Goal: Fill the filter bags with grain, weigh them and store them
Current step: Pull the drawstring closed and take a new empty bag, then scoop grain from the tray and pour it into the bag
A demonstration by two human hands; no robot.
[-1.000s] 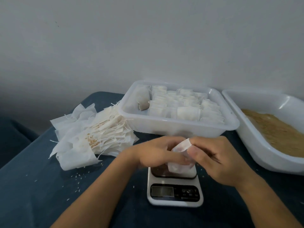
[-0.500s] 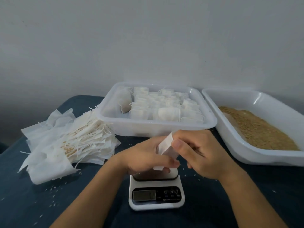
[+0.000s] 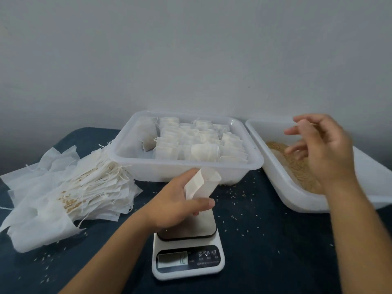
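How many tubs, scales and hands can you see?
Tubs: 2, one with filled bags and one with grain
Scales: 1
Hands: 2, left holding a bag, right over the grain
Total: 5

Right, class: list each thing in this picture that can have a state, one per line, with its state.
Left hand: grips filter bag over the scale.
Filter bag: mouth open, upright.
Right hand: open, above the grain.
Scale: switched on, reading unclear.
Middle tray: holds filled bags.
Right tray: holds loose grain.
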